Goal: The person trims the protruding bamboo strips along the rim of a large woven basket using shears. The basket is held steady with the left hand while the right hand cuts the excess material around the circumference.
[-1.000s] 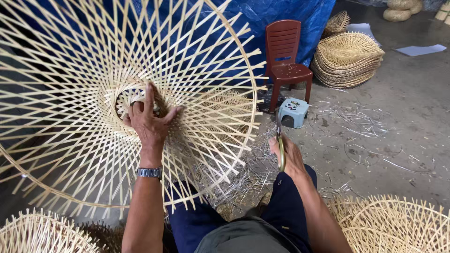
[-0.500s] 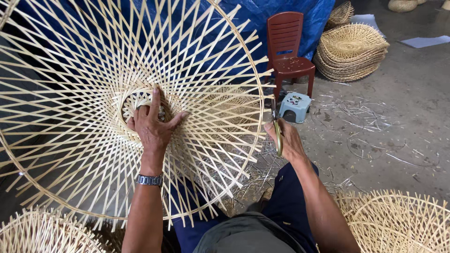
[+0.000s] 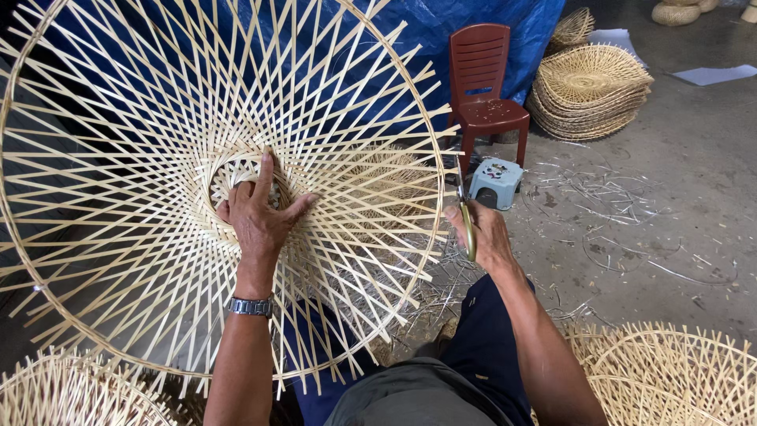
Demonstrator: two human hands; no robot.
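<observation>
The left hand grips the central ring of a large woven bamboo frame, thumb spread, holding it tilted up. At the frame's right rim, the right hand is closed around scissors. Beyond, on the concrete floor, stand a small stool and a red chair.

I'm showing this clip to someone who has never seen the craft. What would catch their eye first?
The big round bamboo lattice frame fills the left, its strips crossing around a central ring that the left hand grips. At its right edge the right hand holds scissors. Behind stand a red plastic chair and stacked woven frames.
</observation>
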